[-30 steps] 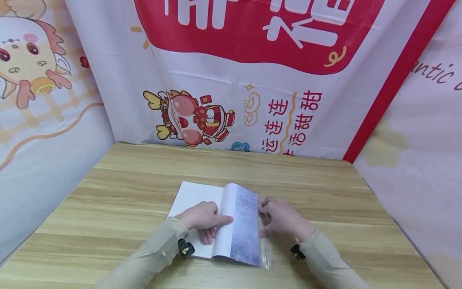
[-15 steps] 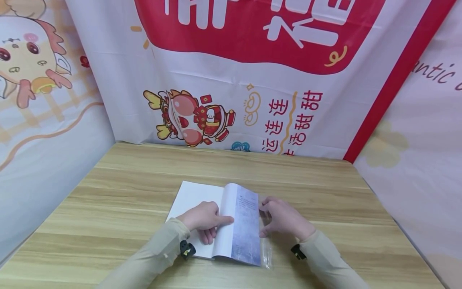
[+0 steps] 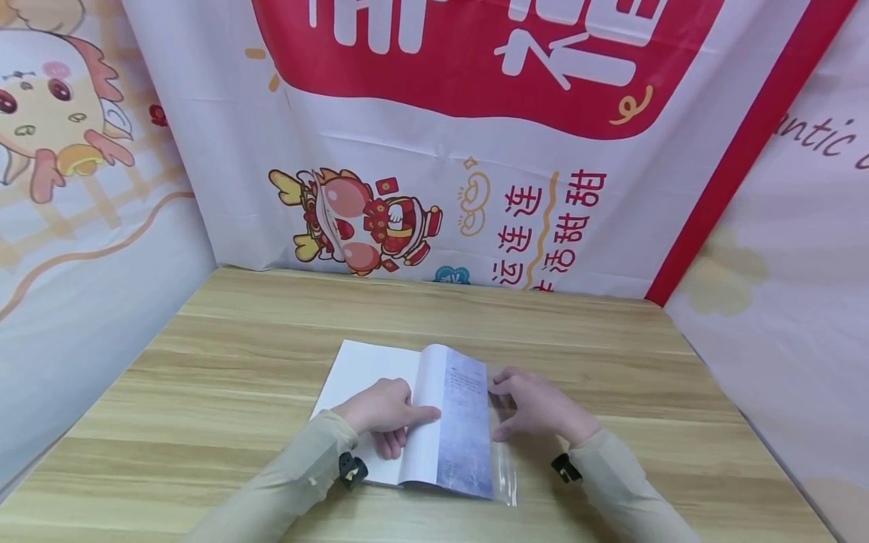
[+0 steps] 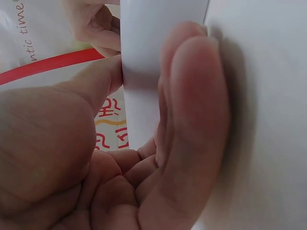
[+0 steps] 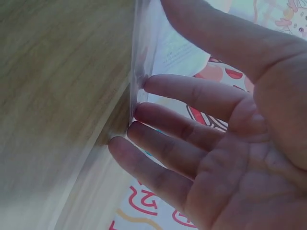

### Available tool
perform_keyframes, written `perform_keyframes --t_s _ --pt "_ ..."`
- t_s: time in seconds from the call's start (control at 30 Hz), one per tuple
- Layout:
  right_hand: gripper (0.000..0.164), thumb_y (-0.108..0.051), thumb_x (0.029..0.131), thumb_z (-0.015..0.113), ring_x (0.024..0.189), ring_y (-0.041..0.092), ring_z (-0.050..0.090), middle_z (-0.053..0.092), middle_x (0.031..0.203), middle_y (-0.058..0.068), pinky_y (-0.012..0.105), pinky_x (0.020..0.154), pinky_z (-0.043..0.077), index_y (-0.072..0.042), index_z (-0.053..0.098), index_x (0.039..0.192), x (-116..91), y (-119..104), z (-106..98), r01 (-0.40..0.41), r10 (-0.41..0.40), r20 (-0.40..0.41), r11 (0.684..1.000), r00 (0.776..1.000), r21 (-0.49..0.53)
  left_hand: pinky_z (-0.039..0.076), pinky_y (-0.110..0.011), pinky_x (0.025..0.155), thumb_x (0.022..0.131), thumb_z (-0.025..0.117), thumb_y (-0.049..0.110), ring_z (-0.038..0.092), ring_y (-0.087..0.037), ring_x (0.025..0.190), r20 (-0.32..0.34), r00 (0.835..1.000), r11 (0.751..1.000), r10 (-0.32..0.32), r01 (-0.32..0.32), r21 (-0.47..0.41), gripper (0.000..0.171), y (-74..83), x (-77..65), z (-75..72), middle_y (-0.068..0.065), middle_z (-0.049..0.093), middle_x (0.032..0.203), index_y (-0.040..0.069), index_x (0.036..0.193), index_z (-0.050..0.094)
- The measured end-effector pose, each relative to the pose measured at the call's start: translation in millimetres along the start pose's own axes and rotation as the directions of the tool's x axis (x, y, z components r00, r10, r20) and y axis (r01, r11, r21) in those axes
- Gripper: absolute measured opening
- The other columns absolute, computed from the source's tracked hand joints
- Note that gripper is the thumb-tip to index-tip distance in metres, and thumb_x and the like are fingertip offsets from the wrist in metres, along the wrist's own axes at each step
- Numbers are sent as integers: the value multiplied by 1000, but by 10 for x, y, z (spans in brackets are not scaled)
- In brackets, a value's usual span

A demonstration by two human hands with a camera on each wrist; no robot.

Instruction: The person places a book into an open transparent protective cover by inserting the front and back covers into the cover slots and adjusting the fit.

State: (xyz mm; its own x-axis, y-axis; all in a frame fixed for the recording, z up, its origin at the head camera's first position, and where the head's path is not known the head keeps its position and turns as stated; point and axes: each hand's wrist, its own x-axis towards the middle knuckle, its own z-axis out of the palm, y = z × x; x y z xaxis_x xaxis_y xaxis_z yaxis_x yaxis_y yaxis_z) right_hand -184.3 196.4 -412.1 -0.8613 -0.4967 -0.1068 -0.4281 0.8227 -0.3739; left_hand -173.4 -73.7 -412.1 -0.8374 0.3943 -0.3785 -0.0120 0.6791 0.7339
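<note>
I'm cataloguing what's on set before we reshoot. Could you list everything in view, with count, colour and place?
Open book: 1, white pages, on the table
Printed panel: 1, blue-purple, right side of the book
Plastic film: 1, clear, along the panel's right edge
Table: 1, light wood, under the book
Back cloth: 1, white and red with characters and a cartoon, behind the table
Left cloth: 1, whitish with a cartoon
Right cloth: 1, whitish with lettering
Wrist devices: 2, mostly black, one at each wrist
Sleeves: 2, beige, on the forearms
Left hand: 1, bare, on the book
Right hand: 1, bare, at the film
</note>
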Motion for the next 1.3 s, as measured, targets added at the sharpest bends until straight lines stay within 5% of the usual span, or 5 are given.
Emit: perform_keyframes --t_s 0.53,0.93,1.3 --pt "84 -30 55 96 108 26 51 50 128 15 40 93 47 8 63 122 -31 -31 18 -87 87 -49 996 995 0 54 -31 40 91 69 44 61 -18 40 3 1000 1000 4 -4 6 48 1 8 0 -11 62 53 -1 77 59" --pt "66 -27 57 96 105 26 52 52 127 17 41 89 48 5 68 108 -41 -29 8 -48 48 -41 999 998 6 53 -31 39 90 70 43 59 -17 39 3 1000 1000 -2 2 1 48 -3 -3 -2 -10 61 51 -1 76 59" --pt "79 -29 57 96 107 27 53 52 128 18 41 90 48 11 65 118 -14 4 -1 -30 30 -38 1000 999 10 53 -32 38 89 71 42 59 -17 37 -20 1000 1000 23 -22 12 50 19 -24 20 -11 60 49 -4 72 60"
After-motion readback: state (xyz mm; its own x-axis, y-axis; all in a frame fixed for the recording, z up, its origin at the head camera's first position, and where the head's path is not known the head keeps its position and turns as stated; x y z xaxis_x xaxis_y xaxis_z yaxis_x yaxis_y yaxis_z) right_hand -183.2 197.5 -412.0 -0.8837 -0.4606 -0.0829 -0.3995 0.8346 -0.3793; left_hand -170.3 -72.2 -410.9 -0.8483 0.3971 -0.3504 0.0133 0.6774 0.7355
